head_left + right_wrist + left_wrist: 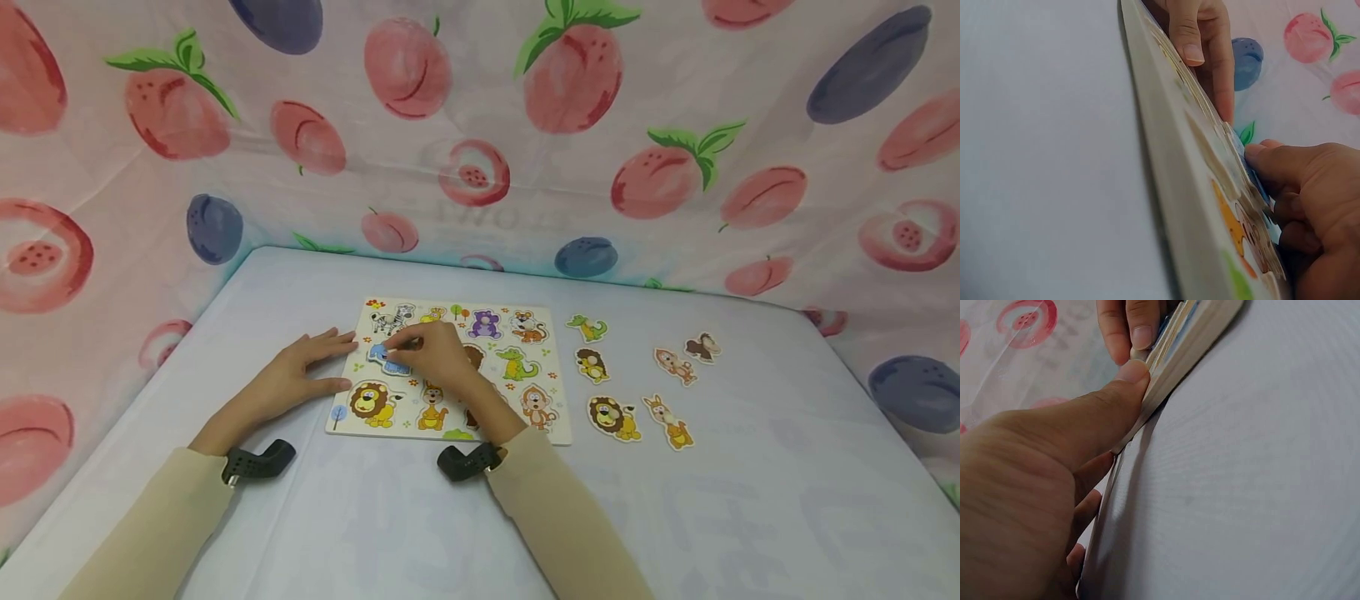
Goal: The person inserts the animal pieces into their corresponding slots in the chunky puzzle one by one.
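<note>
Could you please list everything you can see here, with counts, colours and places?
Puzzle board: one, cream with coloured animals, on tablecloth
Elephant piece: one, blue, at board's left part
Crocodile piece: one, green, right of board
Hedgehog piece: one, brown-yellow, nearer than crocodile
Lion piece: one, yellow-brown, nearer than hedgehog
Kangaroo piece: one, orange, right of lion
Monkey piece: one, orange-brown, beyond kangaroo
Dark animal piece: one, brown, farthest right
Tablecloth: one, white, beneath
Backdrop: pink, fruit-printed, behind
Wrist devices: two, black, on wrists
Sleeves: two, beige, forearms
Left hand: one, bare, board's left edge
Right hand: one, bare, pinching elephant
</note>
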